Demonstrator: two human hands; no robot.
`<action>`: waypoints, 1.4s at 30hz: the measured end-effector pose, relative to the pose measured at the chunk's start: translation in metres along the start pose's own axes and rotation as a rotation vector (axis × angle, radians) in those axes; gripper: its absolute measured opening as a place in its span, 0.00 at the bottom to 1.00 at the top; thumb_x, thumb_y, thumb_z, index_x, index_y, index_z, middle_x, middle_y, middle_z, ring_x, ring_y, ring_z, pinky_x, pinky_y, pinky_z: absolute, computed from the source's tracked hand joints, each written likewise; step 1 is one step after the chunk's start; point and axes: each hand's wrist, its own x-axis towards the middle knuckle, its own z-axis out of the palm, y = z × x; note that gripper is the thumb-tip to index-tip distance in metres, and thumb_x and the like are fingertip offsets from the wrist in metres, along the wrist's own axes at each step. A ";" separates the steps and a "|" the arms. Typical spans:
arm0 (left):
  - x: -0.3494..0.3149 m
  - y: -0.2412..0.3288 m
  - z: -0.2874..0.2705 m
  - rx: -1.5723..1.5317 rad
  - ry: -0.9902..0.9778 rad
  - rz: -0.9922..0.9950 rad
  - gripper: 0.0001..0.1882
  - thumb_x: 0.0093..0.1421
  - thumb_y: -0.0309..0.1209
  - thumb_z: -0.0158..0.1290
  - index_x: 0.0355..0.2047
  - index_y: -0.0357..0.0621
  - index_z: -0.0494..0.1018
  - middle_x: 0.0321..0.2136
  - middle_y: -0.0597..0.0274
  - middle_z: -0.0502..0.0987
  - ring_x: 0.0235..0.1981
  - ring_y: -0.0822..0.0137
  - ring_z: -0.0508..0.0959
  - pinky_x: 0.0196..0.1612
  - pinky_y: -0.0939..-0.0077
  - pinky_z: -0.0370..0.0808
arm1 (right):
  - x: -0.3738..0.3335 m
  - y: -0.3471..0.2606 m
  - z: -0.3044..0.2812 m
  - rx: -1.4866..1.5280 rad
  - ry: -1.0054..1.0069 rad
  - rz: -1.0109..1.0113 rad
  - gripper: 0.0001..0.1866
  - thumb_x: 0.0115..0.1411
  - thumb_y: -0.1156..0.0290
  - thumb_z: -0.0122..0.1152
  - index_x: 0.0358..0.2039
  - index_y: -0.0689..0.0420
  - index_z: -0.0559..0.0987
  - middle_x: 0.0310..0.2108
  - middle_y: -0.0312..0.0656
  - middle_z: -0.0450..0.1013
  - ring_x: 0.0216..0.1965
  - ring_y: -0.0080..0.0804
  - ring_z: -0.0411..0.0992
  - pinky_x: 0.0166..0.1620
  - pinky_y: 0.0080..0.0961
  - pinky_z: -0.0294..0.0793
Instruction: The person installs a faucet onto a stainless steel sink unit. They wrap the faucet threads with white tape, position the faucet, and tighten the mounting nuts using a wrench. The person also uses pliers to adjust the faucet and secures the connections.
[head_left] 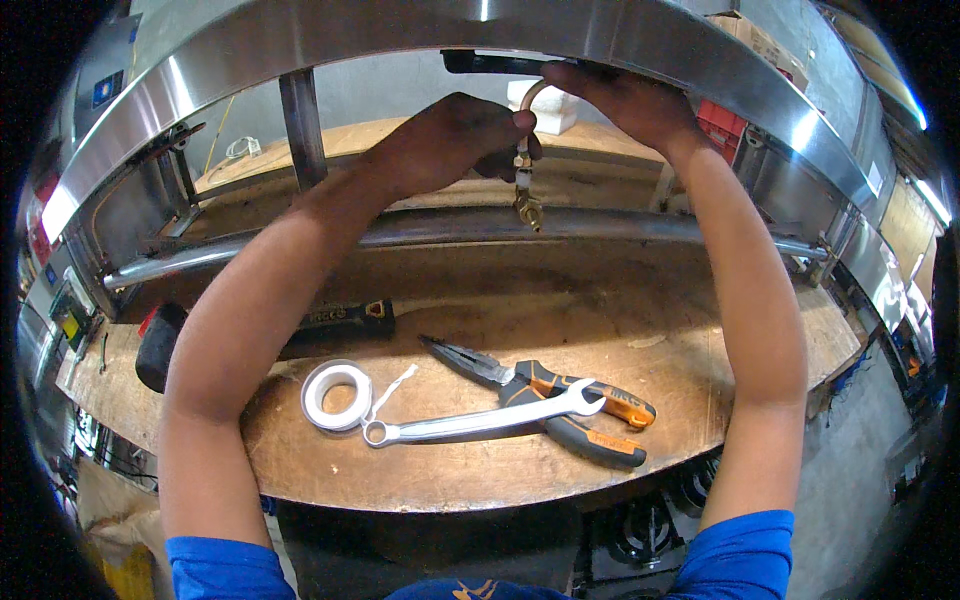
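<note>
My left hand (465,135) is closed around a thin curved metal tube (531,94), just above the brass valve fitting (527,205) hanging from its lower end. White tape seems to wrap part of the fitting. My right hand (630,105) reaches up under the steel frame (400,28), its thumb side at the tube's upper bend; its other fingers are mostly hidden. Below my hands, a combination wrench (480,421) lies across long-nose pliers (570,395) with orange and black grips. A roll of white thread tape (312,398) lies beside the wrench's ring end.
A black-handled tool (345,320) lies partly under my left forearm. A round steel bar (400,228) crosses behind the tools, between the frame's legs (303,130). The wooden board (420,485) ends in a curved near edge, with black burners (640,530) below. A red crate (720,128) stands behind.
</note>
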 end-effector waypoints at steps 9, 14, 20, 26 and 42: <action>-0.002 0.004 0.001 -0.014 -0.049 -0.064 0.28 0.64 0.55 0.45 0.37 0.38 0.78 0.26 0.57 0.79 0.30 0.69 0.78 0.41 0.72 0.74 | -0.003 -0.011 -0.007 0.016 -0.118 0.036 0.35 0.52 0.39 0.62 0.48 0.58 0.77 0.46 0.47 0.75 0.51 0.36 0.71 0.55 0.30 0.66; -0.001 0.004 0.003 0.076 -0.049 0.002 0.28 0.64 0.54 0.45 0.35 0.39 0.79 0.28 0.58 0.80 0.30 0.68 0.78 0.40 0.72 0.73 | -0.004 -0.013 -0.008 -0.051 -0.173 0.084 0.36 0.53 0.35 0.57 0.45 0.56 0.79 0.46 0.46 0.76 0.49 0.37 0.71 0.55 0.30 0.65; 0.000 0.011 0.008 -0.041 0.076 0.050 0.30 0.66 0.54 0.40 0.42 0.37 0.75 0.28 0.59 0.80 0.33 0.67 0.77 0.40 0.70 0.73 | -0.002 -0.009 -0.004 -0.090 -0.137 -0.016 0.32 0.58 0.39 0.55 0.46 0.56 0.78 0.46 0.45 0.76 0.49 0.37 0.71 0.55 0.30 0.65; 0.006 0.032 0.024 -0.115 0.190 -0.082 0.29 0.69 0.50 0.33 0.38 0.34 0.71 0.26 0.58 0.79 0.34 0.65 0.76 0.42 0.68 0.71 | -0.003 0.008 -0.002 -0.116 -0.006 -0.150 0.24 0.64 0.47 0.51 0.49 0.54 0.75 0.44 0.44 0.76 0.50 0.39 0.71 0.54 0.33 0.66; 0.000 0.044 0.043 -0.130 0.325 0.008 0.28 0.67 0.52 0.39 0.28 0.38 0.70 0.18 0.56 0.75 0.21 0.65 0.76 0.30 0.70 0.71 | 0.001 0.044 0.018 -0.711 0.515 -0.630 0.09 0.61 0.64 0.52 0.37 0.55 0.76 0.33 0.50 0.74 0.38 0.52 0.72 0.44 0.43 0.70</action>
